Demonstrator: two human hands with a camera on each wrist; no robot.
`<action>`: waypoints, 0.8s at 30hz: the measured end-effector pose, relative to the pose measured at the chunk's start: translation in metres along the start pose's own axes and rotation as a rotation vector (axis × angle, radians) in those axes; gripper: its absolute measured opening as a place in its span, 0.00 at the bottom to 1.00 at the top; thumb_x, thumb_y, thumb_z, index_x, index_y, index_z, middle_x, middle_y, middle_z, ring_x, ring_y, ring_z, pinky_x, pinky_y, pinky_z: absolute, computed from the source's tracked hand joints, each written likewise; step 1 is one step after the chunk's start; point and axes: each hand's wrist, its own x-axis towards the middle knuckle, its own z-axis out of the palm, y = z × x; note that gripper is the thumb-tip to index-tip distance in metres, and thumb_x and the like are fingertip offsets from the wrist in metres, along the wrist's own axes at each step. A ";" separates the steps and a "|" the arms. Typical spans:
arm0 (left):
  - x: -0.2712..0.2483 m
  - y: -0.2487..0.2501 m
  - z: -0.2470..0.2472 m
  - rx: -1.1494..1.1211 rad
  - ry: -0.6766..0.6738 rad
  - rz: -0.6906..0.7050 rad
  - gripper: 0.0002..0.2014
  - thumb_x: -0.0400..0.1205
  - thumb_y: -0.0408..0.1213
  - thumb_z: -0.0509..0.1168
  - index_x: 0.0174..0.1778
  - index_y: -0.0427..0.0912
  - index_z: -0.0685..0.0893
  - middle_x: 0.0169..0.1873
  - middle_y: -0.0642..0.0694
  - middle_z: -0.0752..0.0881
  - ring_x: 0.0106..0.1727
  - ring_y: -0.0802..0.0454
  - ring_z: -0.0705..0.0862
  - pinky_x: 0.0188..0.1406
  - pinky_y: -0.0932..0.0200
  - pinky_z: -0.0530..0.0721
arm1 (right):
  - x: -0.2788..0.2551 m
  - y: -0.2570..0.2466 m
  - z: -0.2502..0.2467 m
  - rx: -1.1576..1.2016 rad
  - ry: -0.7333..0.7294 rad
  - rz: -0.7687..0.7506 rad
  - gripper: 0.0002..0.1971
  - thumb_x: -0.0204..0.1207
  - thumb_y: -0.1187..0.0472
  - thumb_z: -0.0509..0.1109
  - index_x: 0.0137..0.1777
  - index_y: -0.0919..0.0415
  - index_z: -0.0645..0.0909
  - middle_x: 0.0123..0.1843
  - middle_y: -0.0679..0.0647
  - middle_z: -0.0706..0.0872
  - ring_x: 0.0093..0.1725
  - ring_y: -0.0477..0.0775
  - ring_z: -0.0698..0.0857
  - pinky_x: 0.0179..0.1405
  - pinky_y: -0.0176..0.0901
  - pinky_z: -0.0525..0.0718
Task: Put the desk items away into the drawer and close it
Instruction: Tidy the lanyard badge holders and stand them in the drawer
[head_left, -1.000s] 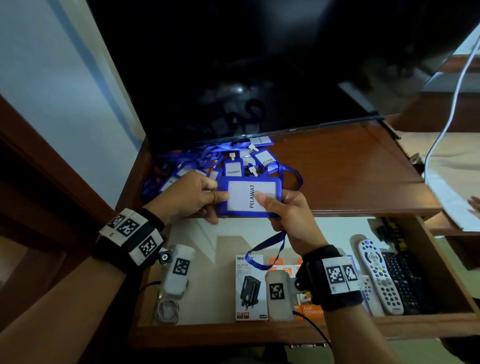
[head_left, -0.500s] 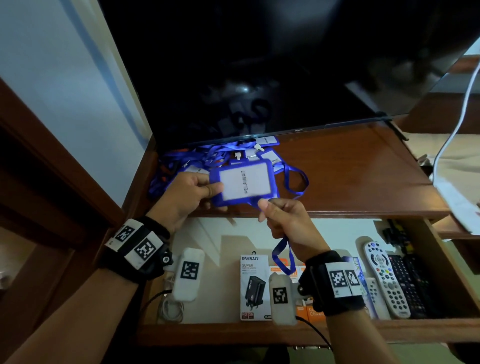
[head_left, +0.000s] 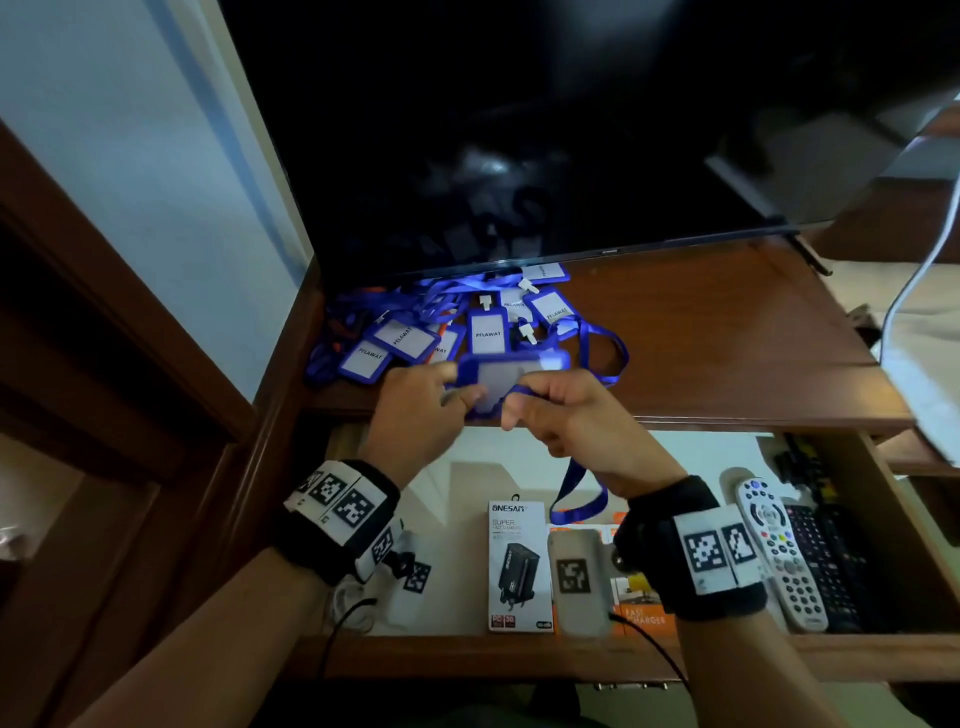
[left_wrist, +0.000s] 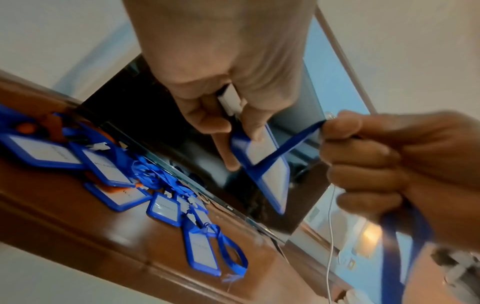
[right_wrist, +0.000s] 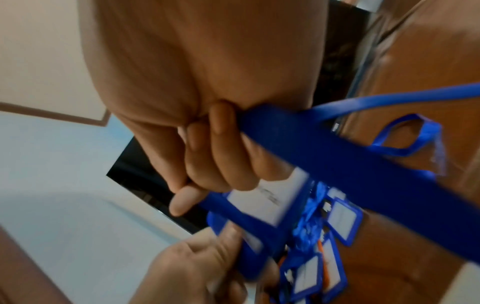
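A blue badge holder (head_left: 511, 374) with a white card is held above the desk's front edge, blurred in the head view. My left hand (head_left: 421, 410) pinches the badge holder (left_wrist: 265, 162) at its clip end. My right hand (head_left: 566, 423) grips its blue lanyard (head_left: 579, 499), which loops down over the open drawer (head_left: 883, 525). The lanyard (right_wrist: 337, 148) runs through my curled right fingers (right_wrist: 223, 156). A pile of blue badge holders (head_left: 441, 327) with tangled lanyards lies on the desk's left back, under the screen; the same pile (left_wrist: 109, 174) shows in the left wrist view.
The drawer holds a white charger box (head_left: 519, 566), an orange box (head_left: 644, 613), a white remote (head_left: 779, 551), a black remote (head_left: 826, 566) and a coiled white cable (head_left: 348, 608). A dark screen (head_left: 545, 130) stands behind the desk (head_left: 727, 338). A white cable (head_left: 914, 280) hangs at right.
The badge holder has tilted flatter and sunk a little toward the desk edge. My right hand has risen closer to it, drawing the lanyard through its fingers.
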 end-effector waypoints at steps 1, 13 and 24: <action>-0.002 0.000 0.001 0.014 -0.104 0.028 0.04 0.78 0.40 0.71 0.39 0.45 0.88 0.26 0.53 0.83 0.26 0.68 0.79 0.30 0.74 0.71 | 0.001 -0.003 -0.003 -0.051 0.014 -0.008 0.11 0.81 0.65 0.65 0.36 0.63 0.82 0.18 0.42 0.67 0.20 0.40 0.63 0.21 0.26 0.62; -0.013 -0.007 -0.020 -0.677 -0.587 -0.046 0.06 0.75 0.32 0.67 0.47 0.38 0.86 0.41 0.42 0.90 0.39 0.44 0.88 0.32 0.60 0.86 | -0.005 0.051 -0.012 0.210 0.044 0.036 0.17 0.64 0.45 0.77 0.29 0.60 0.84 0.26 0.59 0.81 0.29 0.56 0.77 0.27 0.38 0.72; -0.008 0.003 0.014 -0.765 0.026 -0.302 0.07 0.82 0.25 0.63 0.50 0.29 0.85 0.35 0.41 0.88 0.25 0.55 0.86 0.24 0.69 0.79 | 0.012 0.075 0.025 0.272 0.169 0.154 0.21 0.86 0.63 0.57 0.28 0.62 0.66 0.18 0.46 0.63 0.17 0.42 0.58 0.17 0.33 0.56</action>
